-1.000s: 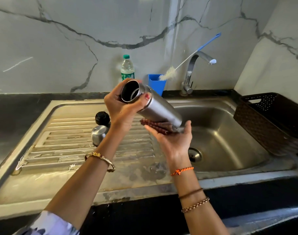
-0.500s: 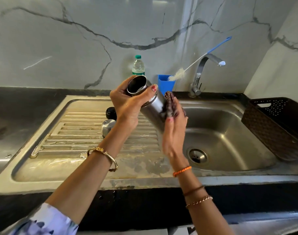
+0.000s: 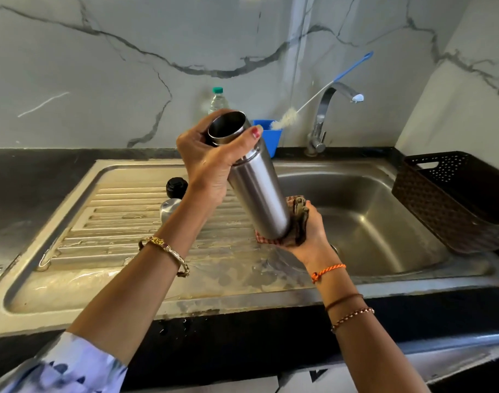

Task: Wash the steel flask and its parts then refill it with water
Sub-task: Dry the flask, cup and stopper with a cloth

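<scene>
The flask [image 3: 256,180] is held in the air over the sink [image 3: 384,222], at the edge where the draining board meets the bowl. Its long axis is tilted: the open mouth points up and to the left, toward the person, and the base slants down and to the right. The left hand [image 3: 211,163] grips the neck just below the mouth, fingers and thumb curled round it. The right hand [image 3: 305,228] is lower and to the right, holding a checked cloth [image 3: 296,219] bunched against the base and lower side of the flask. So the cloth meets the flask at its bottom end, and the body runs up and left from there; any wipe would likely travel along that slant toward the left hand. On the draining board, behind the left wrist, sit the black stopper [image 3: 176,185] and the steel cap [image 3: 170,208], well apart from both hands. The tap [image 3: 327,114] shows no running water.
</scene>
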